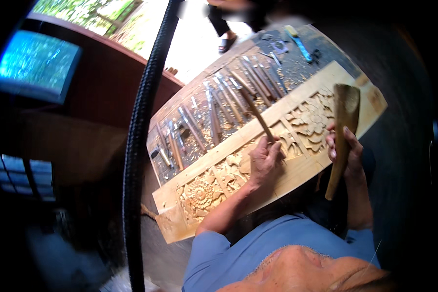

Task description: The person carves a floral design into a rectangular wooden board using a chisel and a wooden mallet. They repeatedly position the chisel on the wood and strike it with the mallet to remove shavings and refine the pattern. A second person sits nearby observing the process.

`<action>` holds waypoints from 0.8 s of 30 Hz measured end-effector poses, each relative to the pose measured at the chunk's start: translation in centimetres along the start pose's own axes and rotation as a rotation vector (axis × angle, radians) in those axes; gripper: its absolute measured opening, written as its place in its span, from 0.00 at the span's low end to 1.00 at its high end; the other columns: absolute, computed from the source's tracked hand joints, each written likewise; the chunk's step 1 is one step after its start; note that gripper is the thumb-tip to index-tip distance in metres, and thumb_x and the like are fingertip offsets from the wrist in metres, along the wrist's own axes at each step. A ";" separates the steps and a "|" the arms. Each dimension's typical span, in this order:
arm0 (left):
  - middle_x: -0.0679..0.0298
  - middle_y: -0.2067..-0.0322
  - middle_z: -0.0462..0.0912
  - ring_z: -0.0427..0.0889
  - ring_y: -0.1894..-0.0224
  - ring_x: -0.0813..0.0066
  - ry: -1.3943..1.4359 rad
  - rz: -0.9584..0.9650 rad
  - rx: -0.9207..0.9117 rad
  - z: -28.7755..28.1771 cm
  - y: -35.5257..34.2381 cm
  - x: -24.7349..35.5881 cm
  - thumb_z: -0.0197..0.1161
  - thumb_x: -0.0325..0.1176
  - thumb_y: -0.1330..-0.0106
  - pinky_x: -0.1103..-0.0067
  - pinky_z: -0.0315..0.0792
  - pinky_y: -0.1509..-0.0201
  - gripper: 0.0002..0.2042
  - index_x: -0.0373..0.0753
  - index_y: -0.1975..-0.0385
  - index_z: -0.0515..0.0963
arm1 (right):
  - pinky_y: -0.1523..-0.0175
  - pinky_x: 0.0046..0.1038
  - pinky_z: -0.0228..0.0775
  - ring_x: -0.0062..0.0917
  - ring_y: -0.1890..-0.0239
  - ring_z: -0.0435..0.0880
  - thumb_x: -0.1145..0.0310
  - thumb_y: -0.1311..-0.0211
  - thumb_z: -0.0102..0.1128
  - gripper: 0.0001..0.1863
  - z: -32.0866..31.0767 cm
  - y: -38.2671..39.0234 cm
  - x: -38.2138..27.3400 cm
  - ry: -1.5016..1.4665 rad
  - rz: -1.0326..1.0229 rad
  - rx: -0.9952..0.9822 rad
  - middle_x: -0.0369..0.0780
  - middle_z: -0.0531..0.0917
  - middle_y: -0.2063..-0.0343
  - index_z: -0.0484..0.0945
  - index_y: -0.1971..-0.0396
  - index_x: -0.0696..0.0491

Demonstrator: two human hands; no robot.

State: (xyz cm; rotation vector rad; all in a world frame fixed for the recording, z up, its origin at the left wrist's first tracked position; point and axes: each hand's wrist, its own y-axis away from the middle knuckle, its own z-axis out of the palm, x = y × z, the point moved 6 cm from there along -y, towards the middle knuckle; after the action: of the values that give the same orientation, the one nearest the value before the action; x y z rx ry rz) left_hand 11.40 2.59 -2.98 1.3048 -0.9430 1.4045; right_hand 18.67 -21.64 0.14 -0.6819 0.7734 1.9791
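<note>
A long pale wooden board (168, 226) carved with flowers and leaves lies diagonally across the workbench. My left hand (264, 156) is closed on an upright chisel (259, 117) with a long dark handle, its lower end at the carved panel in the middle of the board. To the right, my right hand (348, 146) grips a wooden mallet (345, 102), held above the board's carving near its front edge. Rows of chisels and gouges (214, 114) lie along the back of the bench among wood shavings.
The dark bench (306, 73) also carries a blue-handled tool (301, 45) at the back right. A person's legs and sandal (227, 43) stand beyond it. A thick black braided cable (143, 112) hangs at left, beside a dark red wall (102, 97).
</note>
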 end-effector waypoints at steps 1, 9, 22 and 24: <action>0.70 0.77 0.82 0.75 0.78 0.89 -0.042 0.003 0.013 -0.1 0.0 0.3 0.59 0.34 0.22 0.87 0.68 0.75 0.10 0.35 0.49 0.75 | 0.77 0.17 0.66 0.17 0.81 0.75 0.48 0.26 0.53 0.25 0.1 -0.2 0.0 0.009 -0.016 -0.010 0.37 0.79 0.75 0.75 0.48 0.56; 0.59 0.70 0.86 0.86 0.71 0.73 0.009 0.179 0.113 -4.1 -0.1 5.6 0.57 0.34 0.21 0.77 0.85 0.67 0.10 0.36 0.50 0.75 | 0.78 0.18 0.64 0.18 0.82 0.73 0.46 0.28 0.56 0.28 0.1 -0.8 0.5 -0.011 -0.022 -0.043 0.37 0.77 0.75 0.72 0.46 0.57; 0.63 0.69 0.86 0.86 0.70 0.76 -0.348 0.372 0.966 -35.1 -4.4 6.1 0.68 0.27 0.30 0.79 0.84 0.65 0.07 0.31 0.57 0.81 | 0.78 0.16 0.66 0.18 0.81 0.74 0.48 0.29 0.59 0.27 1.0 -0.8 -0.1 -0.033 -0.058 -0.018 0.37 0.77 0.74 0.72 0.47 0.57; 0.64 0.68 0.86 0.86 0.68 0.77 -0.337 0.391 0.962 -36.4 -4.8 5.3 0.67 0.25 0.30 0.81 0.83 0.62 0.06 0.30 0.57 0.82 | 0.78 0.16 0.66 0.17 0.81 0.74 0.48 0.29 0.59 0.27 1.2 -0.9 0.0 -0.026 -0.048 -0.020 0.37 0.77 0.74 0.72 0.47 0.57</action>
State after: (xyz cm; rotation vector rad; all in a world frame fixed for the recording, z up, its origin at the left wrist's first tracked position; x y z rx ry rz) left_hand 7.40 39.50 -2.72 2.1969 -0.7667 2.1174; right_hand 19.28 -20.42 0.68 -0.6788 0.7164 1.9504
